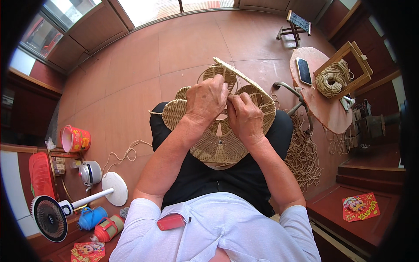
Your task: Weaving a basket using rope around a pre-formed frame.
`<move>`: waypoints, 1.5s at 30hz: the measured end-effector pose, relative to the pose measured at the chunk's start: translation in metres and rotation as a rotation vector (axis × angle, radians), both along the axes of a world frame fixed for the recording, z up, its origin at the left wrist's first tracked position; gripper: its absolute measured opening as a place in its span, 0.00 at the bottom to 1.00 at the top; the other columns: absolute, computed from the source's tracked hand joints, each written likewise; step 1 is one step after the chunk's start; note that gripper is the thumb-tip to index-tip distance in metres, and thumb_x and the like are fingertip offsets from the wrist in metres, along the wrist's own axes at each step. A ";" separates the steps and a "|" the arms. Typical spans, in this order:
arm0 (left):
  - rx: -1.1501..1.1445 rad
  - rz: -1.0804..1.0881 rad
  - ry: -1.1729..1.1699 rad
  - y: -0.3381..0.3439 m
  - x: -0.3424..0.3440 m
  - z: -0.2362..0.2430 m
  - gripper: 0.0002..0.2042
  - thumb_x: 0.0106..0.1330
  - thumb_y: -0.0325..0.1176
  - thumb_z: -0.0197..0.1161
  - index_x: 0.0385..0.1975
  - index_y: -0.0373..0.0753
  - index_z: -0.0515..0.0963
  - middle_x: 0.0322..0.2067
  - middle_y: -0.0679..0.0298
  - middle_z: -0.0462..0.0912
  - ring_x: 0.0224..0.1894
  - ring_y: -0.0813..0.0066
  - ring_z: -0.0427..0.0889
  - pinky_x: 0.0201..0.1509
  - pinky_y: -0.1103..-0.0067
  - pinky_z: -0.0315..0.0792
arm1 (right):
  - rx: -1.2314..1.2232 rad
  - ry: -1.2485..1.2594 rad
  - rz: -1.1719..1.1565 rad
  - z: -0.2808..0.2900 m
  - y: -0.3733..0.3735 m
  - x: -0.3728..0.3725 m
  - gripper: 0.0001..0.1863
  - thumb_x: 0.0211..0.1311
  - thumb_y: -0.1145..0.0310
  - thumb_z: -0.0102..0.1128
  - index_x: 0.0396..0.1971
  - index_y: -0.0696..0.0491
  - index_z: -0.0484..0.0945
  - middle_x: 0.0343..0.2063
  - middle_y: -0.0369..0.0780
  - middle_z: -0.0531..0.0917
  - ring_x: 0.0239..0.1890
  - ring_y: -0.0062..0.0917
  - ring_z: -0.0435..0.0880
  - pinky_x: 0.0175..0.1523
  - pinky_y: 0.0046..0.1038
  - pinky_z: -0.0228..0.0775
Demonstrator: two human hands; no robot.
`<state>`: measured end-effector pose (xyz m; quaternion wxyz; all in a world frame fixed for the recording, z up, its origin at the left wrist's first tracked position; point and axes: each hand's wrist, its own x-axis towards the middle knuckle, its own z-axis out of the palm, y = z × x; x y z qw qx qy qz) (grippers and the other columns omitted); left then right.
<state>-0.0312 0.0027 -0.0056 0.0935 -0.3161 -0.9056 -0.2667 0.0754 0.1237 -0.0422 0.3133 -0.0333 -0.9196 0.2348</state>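
A tan woven cord basket (pixel 174 114) with several rounded, petal-like sections rests across my lap, between my knees. Over its middle, my left hand (pixel 207 100) is closed, knuckles up, its fingertips hidden behind the fist. Close beside it, my right hand (pixel 245 115) is closed too, thumb and forefinger pinched together near the left fingers. Both seem to grip a thin strand of cord at the basket's centre, though the fingers mostly cover it. A braided rim rises beyond my hands and slopes down to the right. One loose cord end sticks out at the left edge.
Loose cord (pixel 302 153) lies heaped on the floor by my right knee. A slab-topped table (pixel 325 109) at right bears a phone (pixel 303 70) and a cord coil (pixel 331 81) by a wooden frame. A folding stool (pixel 297 28) stands beyond; a fan (pixel 50 218) and kettle (pixel 90 173) are at left.
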 end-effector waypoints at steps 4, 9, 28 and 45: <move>0.106 -0.047 -0.184 -0.009 -0.005 0.004 0.17 0.78 0.46 0.67 0.35 0.37 0.83 0.26 0.55 0.87 0.30 0.57 0.88 0.37 0.63 0.79 | 0.034 -0.011 0.000 -0.001 0.001 0.001 0.05 0.73 0.70 0.69 0.45 0.51 0.86 0.35 0.42 0.83 0.34 0.41 0.90 0.39 0.40 0.83; 0.214 -0.141 -0.444 -0.020 -0.012 0.008 0.15 0.78 0.42 0.66 0.37 0.35 0.85 0.23 0.61 0.82 0.28 0.71 0.83 0.37 0.70 0.76 | 0.080 -0.057 -0.005 -0.001 0.001 -0.002 0.05 0.74 0.68 0.68 0.43 0.51 0.85 0.35 0.42 0.83 0.33 0.40 0.91 0.38 0.39 0.84; 0.125 -0.216 0.010 -0.038 0.027 -0.026 0.05 0.75 0.30 0.68 0.45 0.38 0.84 0.41 0.57 0.85 0.42 0.55 0.89 0.47 0.63 0.84 | -0.010 -0.112 0.061 0.000 0.006 0.008 0.05 0.73 0.67 0.69 0.44 0.48 0.87 0.36 0.38 0.83 0.37 0.38 0.90 0.42 0.40 0.84; 0.060 0.040 0.177 -0.082 0.052 -0.029 0.16 0.66 0.33 0.74 0.52 0.41 0.83 0.49 0.61 0.83 0.58 0.58 0.81 0.69 0.59 0.71 | -0.108 0.011 0.026 -0.008 0.010 0.032 0.19 0.67 0.75 0.75 0.56 0.52 0.84 0.47 0.43 0.83 0.44 0.40 0.90 0.47 0.39 0.84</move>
